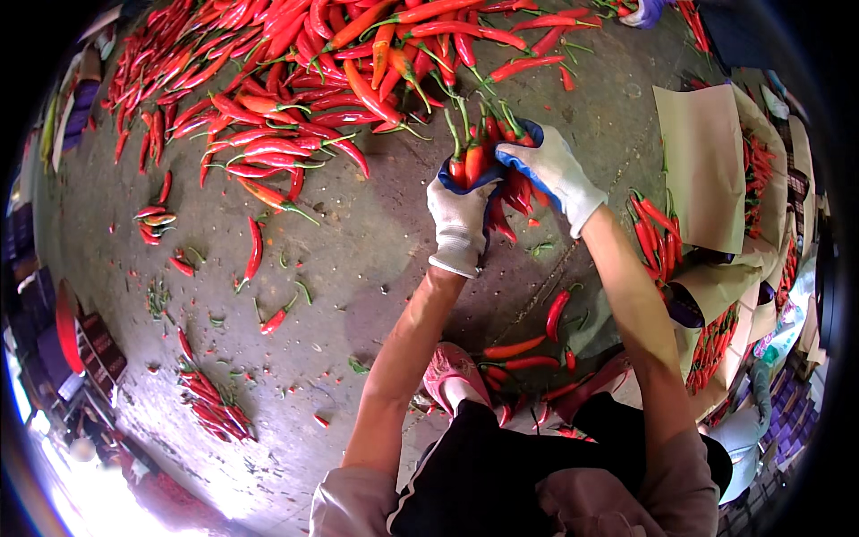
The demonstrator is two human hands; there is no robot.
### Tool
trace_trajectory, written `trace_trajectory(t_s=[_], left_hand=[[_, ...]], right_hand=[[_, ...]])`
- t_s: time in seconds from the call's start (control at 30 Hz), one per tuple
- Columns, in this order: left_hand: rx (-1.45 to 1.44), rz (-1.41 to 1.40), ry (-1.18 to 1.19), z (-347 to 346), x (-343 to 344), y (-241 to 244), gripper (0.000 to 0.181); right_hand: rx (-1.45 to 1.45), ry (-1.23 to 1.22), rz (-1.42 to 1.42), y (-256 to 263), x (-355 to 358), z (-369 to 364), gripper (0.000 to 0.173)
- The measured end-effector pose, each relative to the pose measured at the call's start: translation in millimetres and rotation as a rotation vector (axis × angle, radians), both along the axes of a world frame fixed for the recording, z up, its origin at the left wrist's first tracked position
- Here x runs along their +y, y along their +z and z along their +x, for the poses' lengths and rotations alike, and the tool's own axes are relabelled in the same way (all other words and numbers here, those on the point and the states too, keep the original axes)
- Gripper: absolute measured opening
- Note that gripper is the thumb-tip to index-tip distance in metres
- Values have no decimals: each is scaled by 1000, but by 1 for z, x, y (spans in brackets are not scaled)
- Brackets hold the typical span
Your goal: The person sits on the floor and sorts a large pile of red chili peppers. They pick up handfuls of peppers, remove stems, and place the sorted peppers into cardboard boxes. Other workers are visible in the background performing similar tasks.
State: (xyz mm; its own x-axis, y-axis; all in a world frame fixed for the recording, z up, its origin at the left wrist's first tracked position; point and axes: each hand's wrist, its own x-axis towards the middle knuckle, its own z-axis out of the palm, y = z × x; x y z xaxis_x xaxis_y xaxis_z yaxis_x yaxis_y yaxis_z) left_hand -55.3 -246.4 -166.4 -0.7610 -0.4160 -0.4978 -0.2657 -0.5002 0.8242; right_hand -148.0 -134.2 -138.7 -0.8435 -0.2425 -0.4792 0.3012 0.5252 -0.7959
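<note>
Both my hands wear white knit gloves with blue coated palms. My left hand (463, 208) and my right hand (547, 164) are close together, closed around a bunch of red chili peppers (475, 161). The green stems point up and away from me, and the red tips hang out below between the gloves. Just beyond my hands spreads a large heap of red chili peppers (288, 74) on the concrete floor (349, 268). A few of them are orange.
Kraft-paper-lined crates (704, 168) holding chilies stand at the right, with a chili bundle (654, 231) beside them. Loose chilies (520, 356) lie around my pink shoes (456, 369). A small chili pile (215, 406) lies at lower left. Another person's gloved hand (644, 12) shows at top right.
</note>
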Motion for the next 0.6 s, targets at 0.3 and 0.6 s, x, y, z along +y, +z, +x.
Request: trace_trajectory(t_s=[0.3,0.6], left_hand=[[21,458,-222,43,-16,22,26],[269,-15,-444,33,-21,48,48]], right_hand=[[-487,-236,-559,26,25,56,26],[17,-255,-539,53,11,83,45]])
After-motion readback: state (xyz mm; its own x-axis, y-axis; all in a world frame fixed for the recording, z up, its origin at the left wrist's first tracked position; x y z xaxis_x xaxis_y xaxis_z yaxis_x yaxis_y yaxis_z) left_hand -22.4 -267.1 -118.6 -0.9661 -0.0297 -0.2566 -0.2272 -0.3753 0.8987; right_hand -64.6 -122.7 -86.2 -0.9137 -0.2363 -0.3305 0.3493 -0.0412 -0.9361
